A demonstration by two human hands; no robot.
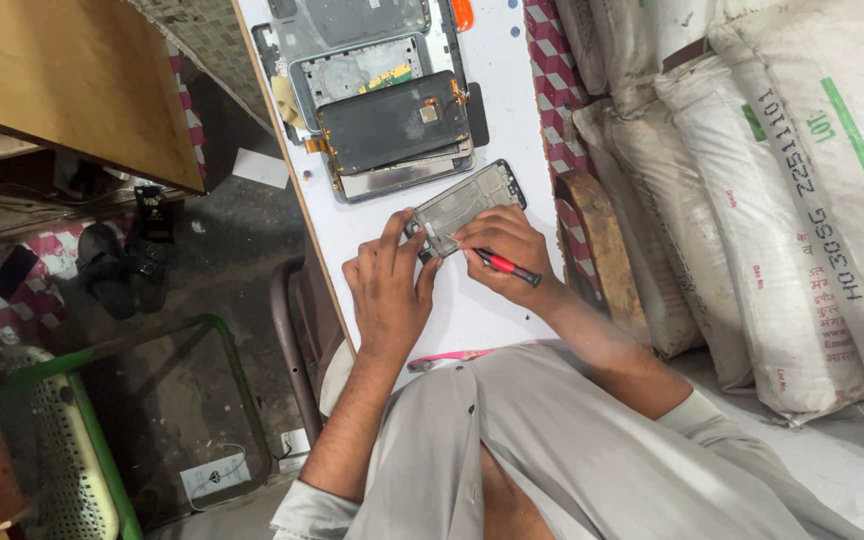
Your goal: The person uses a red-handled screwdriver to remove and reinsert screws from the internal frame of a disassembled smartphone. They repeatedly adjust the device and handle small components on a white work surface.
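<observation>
I am steadying the phone frame (469, 209) flat on the white table (497, 300), my left hand (389, 290) pinching its near end so it cannot slide. My right hand (508, 250) is gripping a red screwdriver (508, 267), tip down on it. Dismantled tablets (382, 110) are lying beyond; white sacks (752, 200) with green stripes are standing right.

- My right hand (505, 248) covers the tip of the red screwdriver (508, 267), so I can't see where it meets the phone frame (467, 206).
- The top edge cuts off the stacked phone parts (372, 60).
- The pink tool (449, 357) is half hidden by my shirt.
</observation>
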